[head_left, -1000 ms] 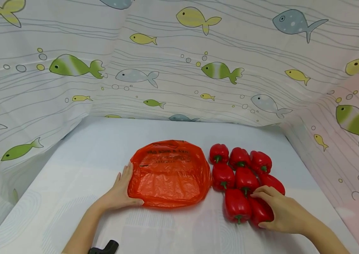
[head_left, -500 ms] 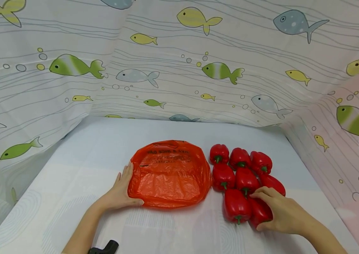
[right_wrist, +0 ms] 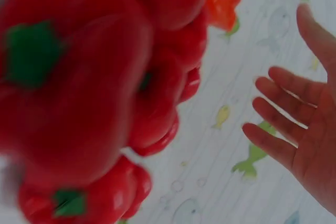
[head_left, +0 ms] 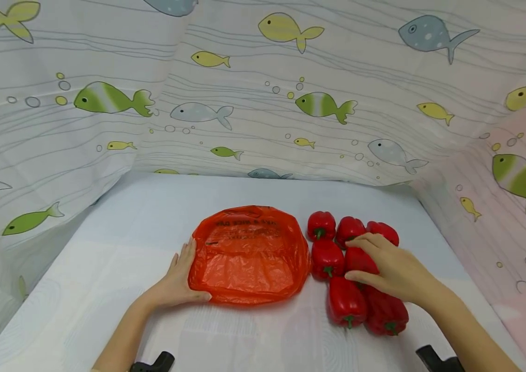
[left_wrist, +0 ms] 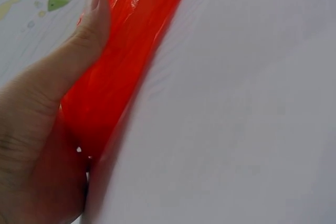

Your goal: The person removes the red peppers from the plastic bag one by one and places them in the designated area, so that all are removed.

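An orange-red plastic bag (head_left: pixel 249 258) with dark print stands with its mouth wide and its edge rounded, in the middle of the table. Along its left side lies my left hand (head_left: pixel 176 279), fingers extended against the wall; in the left wrist view the thumb (left_wrist: pixel 86 35) presses along the plastic. Several red bell peppers (head_left: pixel 346 302) with green stems sit grouped to the right of the bag. My right hand (head_left: pixel 393 263) is over the group, thumb and fingers spread around a middle pepper (head_left: pixel 359 260). In the right wrist view its straight fingers (right_wrist: pixel 281 108) hold nothing.
A white patterned cloth covers the table (head_left: pixel 263 341). Fish-printed curtains (head_left: pixel 244 93) rise at the back and both sides. Black wrist straps (head_left: pixel 153 362) show at the bottom edge.
My right hand has let go of the near right pepper, which now lies tilted with its stem toward me. The hand has moved up and slightly left over the middle pepper. My left hand stays put.
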